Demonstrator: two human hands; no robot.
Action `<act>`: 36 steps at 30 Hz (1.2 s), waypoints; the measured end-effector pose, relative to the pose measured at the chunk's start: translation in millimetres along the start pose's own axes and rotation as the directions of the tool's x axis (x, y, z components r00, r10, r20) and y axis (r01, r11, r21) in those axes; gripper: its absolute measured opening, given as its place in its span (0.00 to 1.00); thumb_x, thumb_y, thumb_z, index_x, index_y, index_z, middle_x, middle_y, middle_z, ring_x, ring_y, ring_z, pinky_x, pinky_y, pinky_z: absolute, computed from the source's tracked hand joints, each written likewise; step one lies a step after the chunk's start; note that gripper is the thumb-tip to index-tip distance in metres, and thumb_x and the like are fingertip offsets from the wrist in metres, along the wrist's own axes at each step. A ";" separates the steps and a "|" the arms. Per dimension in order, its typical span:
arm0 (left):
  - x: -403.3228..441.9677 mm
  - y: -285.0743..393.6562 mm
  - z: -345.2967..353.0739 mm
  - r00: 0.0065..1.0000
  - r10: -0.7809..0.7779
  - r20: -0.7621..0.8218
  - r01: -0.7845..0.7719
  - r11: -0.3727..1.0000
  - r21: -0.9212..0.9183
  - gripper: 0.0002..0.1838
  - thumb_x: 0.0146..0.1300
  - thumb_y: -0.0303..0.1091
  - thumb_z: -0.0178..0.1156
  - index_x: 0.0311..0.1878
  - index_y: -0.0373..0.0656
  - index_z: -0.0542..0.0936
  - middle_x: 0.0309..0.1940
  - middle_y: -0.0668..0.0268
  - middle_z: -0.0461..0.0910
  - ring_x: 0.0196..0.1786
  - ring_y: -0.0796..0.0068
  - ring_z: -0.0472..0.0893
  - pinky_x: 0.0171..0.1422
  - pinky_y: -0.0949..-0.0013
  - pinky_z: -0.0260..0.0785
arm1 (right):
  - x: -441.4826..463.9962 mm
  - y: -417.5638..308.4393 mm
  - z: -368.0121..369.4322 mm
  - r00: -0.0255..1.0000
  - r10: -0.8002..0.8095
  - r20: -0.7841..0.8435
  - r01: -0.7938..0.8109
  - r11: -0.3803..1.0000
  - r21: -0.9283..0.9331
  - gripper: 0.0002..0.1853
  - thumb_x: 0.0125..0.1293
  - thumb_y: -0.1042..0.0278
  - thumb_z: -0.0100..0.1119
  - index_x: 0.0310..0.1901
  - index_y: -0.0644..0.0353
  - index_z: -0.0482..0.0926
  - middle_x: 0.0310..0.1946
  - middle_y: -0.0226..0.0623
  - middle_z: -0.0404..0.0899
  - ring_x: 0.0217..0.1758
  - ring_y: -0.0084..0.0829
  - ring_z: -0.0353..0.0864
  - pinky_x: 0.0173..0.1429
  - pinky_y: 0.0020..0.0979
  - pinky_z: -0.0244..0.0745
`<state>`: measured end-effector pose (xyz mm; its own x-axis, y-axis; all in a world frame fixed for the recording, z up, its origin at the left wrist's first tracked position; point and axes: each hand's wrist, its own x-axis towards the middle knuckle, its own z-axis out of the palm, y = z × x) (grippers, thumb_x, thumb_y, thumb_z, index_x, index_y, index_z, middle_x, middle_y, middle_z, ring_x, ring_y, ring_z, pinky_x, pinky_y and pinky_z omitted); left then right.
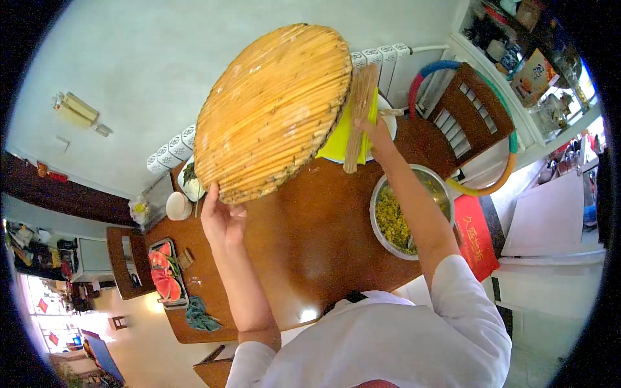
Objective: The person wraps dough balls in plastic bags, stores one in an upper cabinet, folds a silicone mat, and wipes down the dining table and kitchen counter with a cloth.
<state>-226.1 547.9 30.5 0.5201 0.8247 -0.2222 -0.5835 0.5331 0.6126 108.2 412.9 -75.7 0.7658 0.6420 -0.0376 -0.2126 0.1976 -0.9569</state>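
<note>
My left hand (225, 220) grips the lower left edge of a large round tray (275, 110) made of pale stalks laid side by side. The tray is raised and tilted above the table, with whitish smudges on its face. My right hand (376, 137) is closed round a long, narrow brown piece (359, 123) with lines along its length, like wood or bundled stalks; its kind is unclear. Behind that piece shows a yellow-green sheet (336, 141), over a white plate (387, 111) partly hidden. Near my right forearm stands a steel bowl (377, 223) of chopped yellow-green filling (390, 216).
On the brown table (304, 239) are a tray of cut watermelon (167, 271), a dark green cloth (202, 315), a white bowl (178, 206) and a plate of greens (193, 187). A wooden chair (467, 107) with a coloured hoop (446, 65) stands at right.
</note>
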 end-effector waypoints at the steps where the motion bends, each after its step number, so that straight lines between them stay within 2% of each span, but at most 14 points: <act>1: 4.3 -0.8 -13.2 0.999 -0.016 0.029 0.016 1.000 -0.006 0.15 0.62 0.32 0.58 0.52 0.41 0.74 0.47 0.66 0.80 0.42 0.78 0.81 0.22 0.81 0.65 | 7.1 6.9 0.8 1.000 0.005 -0.025 -0.003 0.996 0.091 0.29 0.52 0.65 0.65 0.56 0.62 0.69 0.47 0.37 0.76 0.47 0.34 0.75 0.53 0.36 0.72; 5: -0.1 -8.4 -14.7 0.998 -0.070 -0.003 0.070 0.998 -0.001 0.15 0.62 0.33 0.59 0.51 0.44 0.75 0.45 0.68 0.81 0.40 0.80 0.80 0.22 0.82 0.63 | 27.9 36.2 -10.7 0.987 0.152 -0.048 -0.149 0.987 0.065 0.28 0.51 0.66 0.67 0.55 0.61 0.71 0.47 0.37 0.77 0.48 0.35 0.76 0.53 0.37 0.71; 8: 2.6 -26.1 -2.6 0.997 -0.067 -0.028 0.069 0.994 0.089 0.12 0.61 0.34 0.60 0.48 0.45 0.76 0.42 0.71 0.81 0.36 0.82 0.79 0.22 0.83 0.63 | 40.1 57.0 -19.0 0.979 0.176 -0.107 -0.190 0.972 -0.138 0.30 0.49 0.67 0.69 0.55 0.61 0.72 0.48 0.38 0.78 0.51 0.37 0.76 0.56 0.38 0.70; 10: 7.3 -44.4 9.9 0.993 -0.118 0.000 0.117 0.982 0.148 0.10 0.60 0.34 0.61 0.44 0.46 0.77 0.39 0.73 0.81 0.34 0.84 0.78 0.22 0.83 0.62 | 48.0 59.5 -19.6 0.970 0.151 -0.190 -0.226 0.851 -0.475 0.31 0.49 0.67 0.70 0.56 0.61 0.71 0.49 0.38 0.78 0.54 0.38 0.76 0.59 0.37 0.69; 13: 23.2 -80.3 25.1 0.978 -0.210 0.009 0.205 0.961 0.186 0.07 0.61 0.34 0.61 0.40 0.46 0.76 0.33 0.75 0.80 0.28 0.85 0.76 0.21 0.83 0.61 | 42.3 64.2 -24.5 0.987 -0.104 -0.119 0.021 0.833 -0.553 0.31 0.53 0.60 0.67 0.57 0.61 0.71 0.56 0.44 0.74 0.61 0.40 0.71 0.64 0.38 0.66; 18: 58.2 -148.7 56.3 0.957 -0.276 -0.088 0.288 0.937 0.198 0.05 0.61 0.33 0.60 0.38 0.47 0.75 0.27 0.75 0.77 0.23 0.84 0.72 0.19 0.82 0.59 | 27.1 73.4 -49.2 0.932 -0.332 0.146 0.234 0.242 -0.942 0.30 0.55 0.57 0.65 0.58 0.61 0.71 0.59 0.46 0.71 0.63 0.41 0.69 0.65 0.39 0.64; 21: 83.9 -183.6 50.6 0.933 -0.349 -0.087 0.360 0.904 0.232 0.04 0.61 0.32 0.60 0.37 0.48 0.75 0.26 0.74 0.76 0.22 0.83 0.71 0.19 0.81 0.59 | -14.5 52.7 -64.2 0.954 -0.259 0.154 0.186 0.104 -0.977 0.30 0.56 0.56 0.64 0.58 0.61 0.71 0.60 0.47 0.69 0.64 0.42 0.67 0.66 0.40 0.64; 24: 108.5 -218.1 23.7 0.890 -0.450 -0.071 0.452 0.852 0.266 0.08 0.58 0.37 0.64 0.39 0.50 0.75 0.30 0.74 0.75 0.27 0.81 0.71 0.22 0.81 0.62 | -78.9 0.9 -78.8 0.996 0.066 -0.067 -0.082 0.269 -0.960 0.29 0.59 0.53 0.61 0.58 0.61 0.71 0.63 0.50 0.65 0.67 0.46 0.62 0.68 0.42 0.61; 25: 109.5 -224.6 18.8 0.884 -0.434 -0.173 0.468 0.820 0.330 0.08 0.59 0.37 0.64 0.39 0.50 0.76 0.29 0.74 0.76 0.26 0.81 0.71 0.22 0.81 0.63 | -100.2 -0.6 -92.0 0.993 0.080 -0.090 -0.109 0.263 -0.959 0.29 0.59 0.53 0.61 0.58 0.61 0.71 0.63 0.50 0.65 0.67 0.46 0.62 0.68 0.42 0.61; 28: 119.7 -241.6 -3.4 0.844 -0.445 -0.299 0.534 0.747 0.397 0.07 0.60 0.37 0.63 0.37 0.50 0.76 0.26 0.73 0.76 0.26 0.80 0.73 0.22 0.80 0.67 | -164.7 -4.2 -142.2 0.996 -0.070 -0.052 -0.023 0.368 -0.929 0.29 0.57 0.55 0.62 0.57 0.62 0.71 0.61 0.52 0.66 0.66 0.50 0.63 0.67 0.43 0.61; 31: 123.1 -241.1 -5.5 0.852 -0.467 -0.236 0.523 0.772 0.361 0.07 0.60 0.38 0.63 0.38 0.49 0.76 0.29 0.71 0.77 0.27 0.78 0.75 0.23 0.79 0.71 | -220.2 10.3 -179.4 0.911 -0.301 -0.283 -0.167 0.357 -0.919 0.28 0.57 0.57 0.64 0.55 0.65 0.72 0.61 0.54 0.66 0.66 0.50 0.63 0.65 0.43 0.62; 33: 112.0 -230.6 13.4 0.845 -0.473 -0.249 0.534 0.776 0.335 0.06 0.61 0.36 0.62 0.36 0.48 0.75 0.27 0.70 0.76 0.26 0.78 0.74 0.23 0.79 0.69 | -256.1 38.2 -200.2 0.712 -0.430 -0.555 -0.556 0.137 -0.820 0.26 0.57 0.60 0.64 0.54 0.66 0.72 0.53 0.53 0.73 0.59 0.48 0.71 0.59 0.42 0.67; 34: 108.2 -226.1 19.2 0.844 -0.468 -0.262 0.533 0.788 0.310 0.06 0.62 0.34 0.61 0.35 0.47 0.74 0.26 0.69 0.75 0.25 0.78 0.72 0.23 0.78 0.67 | -265.1 55.5 -216.4 0.709 -0.430 -0.559 -0.559 0.139 -0.817 0.26 0.57 0.60 0.64 0.54 0.66 0.72 0.53 0.53 0.73 0.59 0.48 0.71 0.59 0.42 0.67; 36: 108.8 -225.6 19.8 0.851 -0.458 -0.257 0.523 0.785 0.332 0.06 0.63 0.34 0.60 0.34 0.46 0.74 0.26 0.68 0.75 0.25 0.78 0.73 0.22 0.79 0.67 | -273.4 75.4 -236.4 0.822 -0.188 -0.538 -0.402 0.477 -0.781 0.23 0.56 0.62 0.66 0.51 0.66 0.75 0.39 0.43 0.79 0.44 0.40 0.78 0.50 0.38 0.73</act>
<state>-25.5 513.6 -116.8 0.5501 0.5057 -0.6646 0.0213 0.7870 0.6166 26.2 77.2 -205.6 0.9957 0.0921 -0.0061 0.0646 -0.7428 -0.6664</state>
